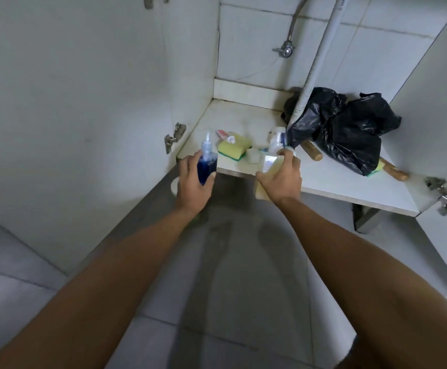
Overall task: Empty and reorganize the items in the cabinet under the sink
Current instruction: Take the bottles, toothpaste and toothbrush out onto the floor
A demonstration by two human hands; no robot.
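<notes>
cabinet shelf (323, 179): i am watching it carrying a black bag (350, 129) at the right and a yellow sponge (234, 149) near the front edge.
pale bottle (266, 169): lying tilted, top pointing back into the cabinet; my right hand (281, 179) fingers are curling over it.
blue spray bottle (207, 166): standing upright at the shelf's front-left corner, nozzle pointing up; my left hand (191, 182) fingers are wrapping it.

No writing can be read anywhere. The pale bottle (269, 166) at the front edge of the cabinet floor (323, 179) carries a whitish label, but its print is only a blur. The small tube (223, 134) lying near the left edge shows red and white patches that may be a brand mark, too small to make out.
</notes>
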